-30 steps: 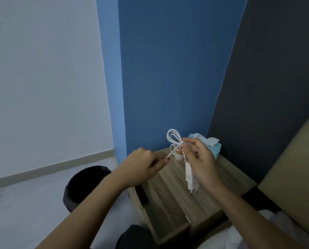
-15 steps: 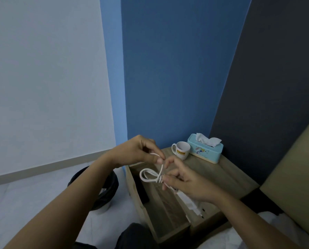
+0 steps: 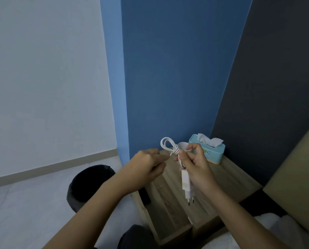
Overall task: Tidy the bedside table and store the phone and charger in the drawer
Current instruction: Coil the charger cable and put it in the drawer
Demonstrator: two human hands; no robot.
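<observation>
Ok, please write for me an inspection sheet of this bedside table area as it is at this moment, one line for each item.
Surface: wooden bedside table, drawer pulled open in front of it.
Job's things: white charger held above the table, plug pins pointing down; dark object in the drawer, maybe the phone, cannot tell.
Clutter: blue tissue box at the back of the table; a white mug mostly hidden behind the fingers.
Hands: right hand closed around the charger; left hand pinches the cable end.
Cables: white cable coiled in loops, wrapped at the middle.
Surroundings: black bin on the floor to the left; blue wall behind.
</observation>
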